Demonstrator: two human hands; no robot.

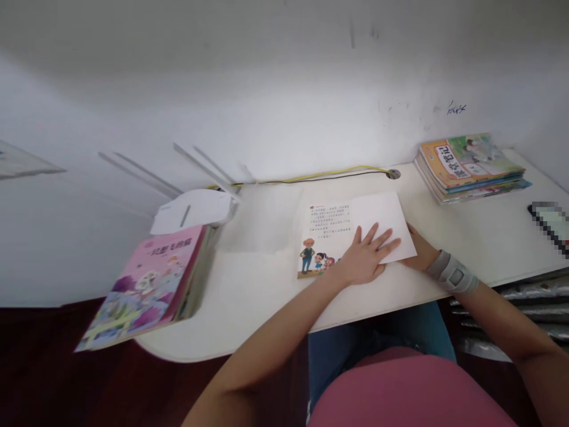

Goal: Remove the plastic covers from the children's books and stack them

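White pages of an open book [355, 222] lay under the left hand [365, 256], fingers spread flat; the right hand [418, 249] gripped its right edge.

1. The right hand [418, 252] is mostly tucked under the white blank page [382, 222], so its fingers can't be seen.
2. Right of it, a dark flat phone-like thing [551, 224] is pixelated and cut off.
3. The text above the left hand [367, 258] is too tiny to read.

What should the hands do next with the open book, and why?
Probably lift the left hand off the book: it lies flat on the white page and hides part of the picture, while the right hand sits at the book's right edge.
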